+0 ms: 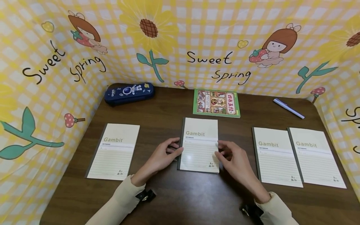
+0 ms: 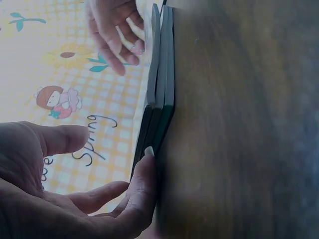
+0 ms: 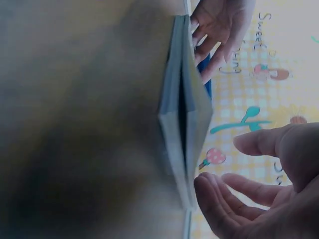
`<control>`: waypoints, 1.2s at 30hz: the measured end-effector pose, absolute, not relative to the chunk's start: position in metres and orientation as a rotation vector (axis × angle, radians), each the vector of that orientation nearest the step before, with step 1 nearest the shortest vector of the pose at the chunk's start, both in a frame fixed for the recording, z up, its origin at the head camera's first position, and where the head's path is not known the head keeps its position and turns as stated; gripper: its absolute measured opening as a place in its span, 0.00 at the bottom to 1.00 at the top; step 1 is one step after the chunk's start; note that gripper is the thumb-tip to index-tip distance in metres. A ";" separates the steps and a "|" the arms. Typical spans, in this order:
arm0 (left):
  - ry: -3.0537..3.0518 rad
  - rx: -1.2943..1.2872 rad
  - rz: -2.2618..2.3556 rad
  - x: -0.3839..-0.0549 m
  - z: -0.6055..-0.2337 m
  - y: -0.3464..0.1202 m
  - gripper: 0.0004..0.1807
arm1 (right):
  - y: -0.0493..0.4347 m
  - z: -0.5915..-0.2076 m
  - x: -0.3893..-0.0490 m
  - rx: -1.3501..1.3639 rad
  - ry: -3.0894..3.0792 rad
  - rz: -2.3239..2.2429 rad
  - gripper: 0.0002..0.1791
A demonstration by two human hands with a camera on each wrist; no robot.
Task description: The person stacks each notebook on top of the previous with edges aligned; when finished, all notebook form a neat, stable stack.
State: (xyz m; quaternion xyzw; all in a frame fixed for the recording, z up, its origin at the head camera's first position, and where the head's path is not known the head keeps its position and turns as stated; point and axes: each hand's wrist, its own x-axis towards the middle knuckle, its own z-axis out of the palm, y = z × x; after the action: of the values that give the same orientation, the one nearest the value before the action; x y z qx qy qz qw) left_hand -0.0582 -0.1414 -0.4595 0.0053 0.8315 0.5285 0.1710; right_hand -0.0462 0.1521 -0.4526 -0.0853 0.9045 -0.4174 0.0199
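A small stack of cream "Gambit" notebooks lies in the middle of the table, dark spines to the left. Several layered edges show in the left wrist view. My left hand is at the spine side, a fingertip right at the spines and the thumb raised apart from the other fingers. On the opposite side my right hand has its fingertips right at the page edges, thumb spread away. A dark gap splits the page edges in the right wrist view, below the top notebook.
One matching notebook lies at the left; two more, a nearer notebook and an outer notebook, lie side by side at the right. Behind are a blue pencil case, a green-bordered book and a pale pen, before a checked cloth.
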 end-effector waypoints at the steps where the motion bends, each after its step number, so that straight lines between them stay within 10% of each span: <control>1: 2.350 0.016 1.514 -0.057 -0.459 -0.143 0.30 | 0.149 -0.450 -0.048 -0.292 2.809 -1.300 0.21; 36: 3.113 -0.208 1.024 -0.001 -0.432 -0.316 0.25 | -0.015 -0.441 -0.076 -1.572 2.354 -0.548 0.19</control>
State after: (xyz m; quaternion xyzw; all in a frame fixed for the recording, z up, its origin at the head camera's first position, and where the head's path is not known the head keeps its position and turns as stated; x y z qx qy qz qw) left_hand -0.0014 -0.3163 -0.4325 -0.0630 0.9456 0.3111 -0.0710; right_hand -0.0764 -0.0153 -0.4412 -0.5408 0.8096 -0.1886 0.1287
